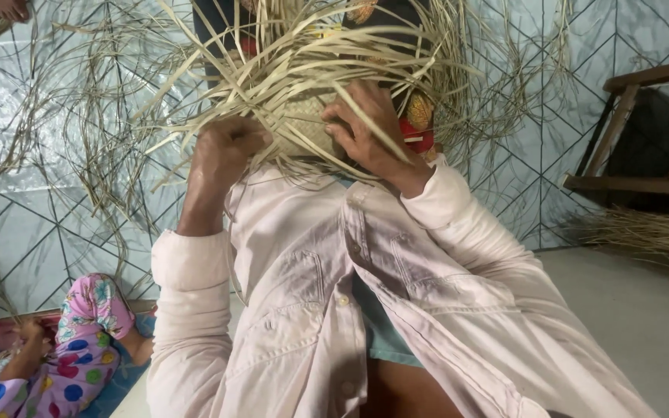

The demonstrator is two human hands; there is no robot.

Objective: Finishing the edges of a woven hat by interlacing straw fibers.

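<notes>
A partly woven mat of pale dried straw strips [307, 124] is held up in front of me, with long loose strands [118, 116] fanning out all around it. My left hand [226, 151] is clenched in a fist around some strands at the weave's left edge. My right hand [365, 131] lies spread over the woven patch, fingers pressing on the strips. Both arms wear rolled white shirt sleeves [195, 310]. A dark patterned cloth with red and gold [416, 116] shows behind the weave.
A person in pink flowered clothes [87, 348] sits at the lower left, one hand [29, 333] on straw. Another person's hand [9, 8] shows at the top left. A wooden frame [644, 131] stands at right above a heap of straw [652, 236].
</notes>
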